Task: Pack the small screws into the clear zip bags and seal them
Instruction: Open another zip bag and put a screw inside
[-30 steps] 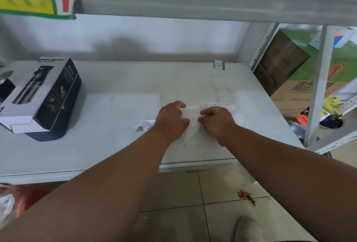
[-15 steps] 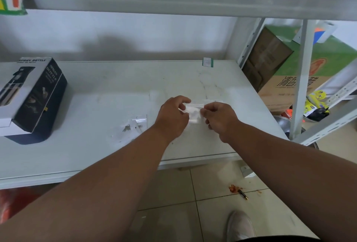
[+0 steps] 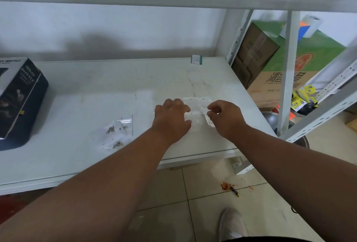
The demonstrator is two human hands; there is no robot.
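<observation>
Several clear zip bags (image 3: 194, 104) lie in a loose pile on the white table (image 3: 92, 94). My left hand (image 3: 172, 118) rests palm down on the pile's left side, fingers spread, and grips nothing that I can see. My right hand (image 3: 226, 118) is just to the right and pinches the edge of one clear zip bag (image 3: 209, 123) between thumb and fingers. Further left on the table lie a few more clear bags (image 3: 123, 123) with small metal screws (image 3: 111, 130) in and around them, apart from both hands.
A dark spray bottle box (image 3: 23, 96) stands at the table's left end. A small green-edged label (image 3: 196, 59) sits at the back edge. A shelf post (image 3: 287, 71) and cardboard boxes (image 3: 270, 75) are to the right. A pen (image 3: 234, 191) lies on the floor.
Both hands held one bag up between them. They have since come down onto the pile and moved apart, with the left hand now flat and the right still pinching a bag.
</observation>
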